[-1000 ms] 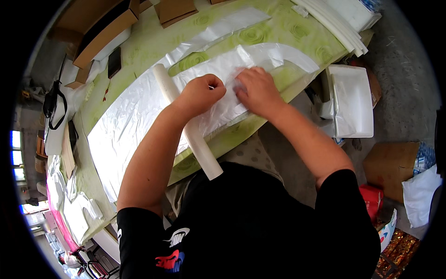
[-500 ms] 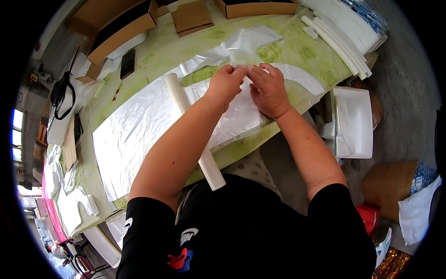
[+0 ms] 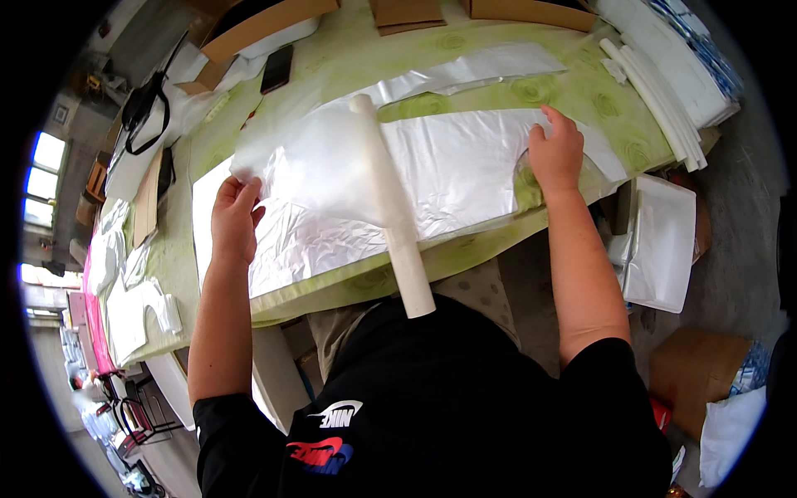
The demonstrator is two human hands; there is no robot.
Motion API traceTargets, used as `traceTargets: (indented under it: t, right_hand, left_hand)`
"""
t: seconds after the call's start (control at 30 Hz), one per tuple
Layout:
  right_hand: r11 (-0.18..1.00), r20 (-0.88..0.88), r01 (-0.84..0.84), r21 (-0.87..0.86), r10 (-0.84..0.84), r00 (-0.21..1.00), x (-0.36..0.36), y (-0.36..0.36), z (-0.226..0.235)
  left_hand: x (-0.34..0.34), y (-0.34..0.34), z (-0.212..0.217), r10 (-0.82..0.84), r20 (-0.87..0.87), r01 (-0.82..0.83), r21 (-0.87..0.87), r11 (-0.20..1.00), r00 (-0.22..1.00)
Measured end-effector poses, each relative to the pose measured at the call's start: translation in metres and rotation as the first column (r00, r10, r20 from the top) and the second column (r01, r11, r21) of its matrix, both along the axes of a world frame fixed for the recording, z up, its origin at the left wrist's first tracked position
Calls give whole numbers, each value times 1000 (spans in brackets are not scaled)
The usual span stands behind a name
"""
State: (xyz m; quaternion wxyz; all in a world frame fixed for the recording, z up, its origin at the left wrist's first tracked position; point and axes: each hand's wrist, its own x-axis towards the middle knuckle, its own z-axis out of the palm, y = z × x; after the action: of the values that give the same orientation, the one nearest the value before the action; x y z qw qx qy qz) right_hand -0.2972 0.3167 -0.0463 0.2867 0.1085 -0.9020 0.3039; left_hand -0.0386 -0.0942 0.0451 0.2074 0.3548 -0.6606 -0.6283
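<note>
At the left, my left hand pinches the edge of a translucent plastic bag. That bag is blurred and lifted above a stack of white plastic sheets, flat on the table. A long cream tube lies across the stack, its near end sticking out over the table edge toward my body. To the right, my right hand is open at the stack's right end, beside a curved cutout that shows the green cloth. I cannot tell whether its fingertips touch the plastic. Another strip of plastic extends behind the stack.
A green patterned cloth covers the table. Farther back are a phone, a cardboard box and flat brown card. White tubes lie at the right edge. A white foam box stands below, right of the table.
My hands were together over the middle of the plastic. They have since moved apart, the left drawing the translucent bag leftward, the right moving right. The view has shifted too.
</note>
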Motion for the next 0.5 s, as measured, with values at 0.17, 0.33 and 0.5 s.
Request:
traceTargets:
  t: [0.17,0.33,0.5]
  right_hand:
    - [999,148,18,-38,-12,989,5,-5,8]
    - [998,139,15,-62,-6,990,-1,1,5]
    - [992,56,-62,-107,69,996,-5,7,5]
  left_hand:
    - [42,-51,-39,82,241,32,-435,900,967]
    - [5,-3,-42,-126,-123,-50,-881,471,984]
    - [-34,103,-40,-495,0,387,-625,678,869]
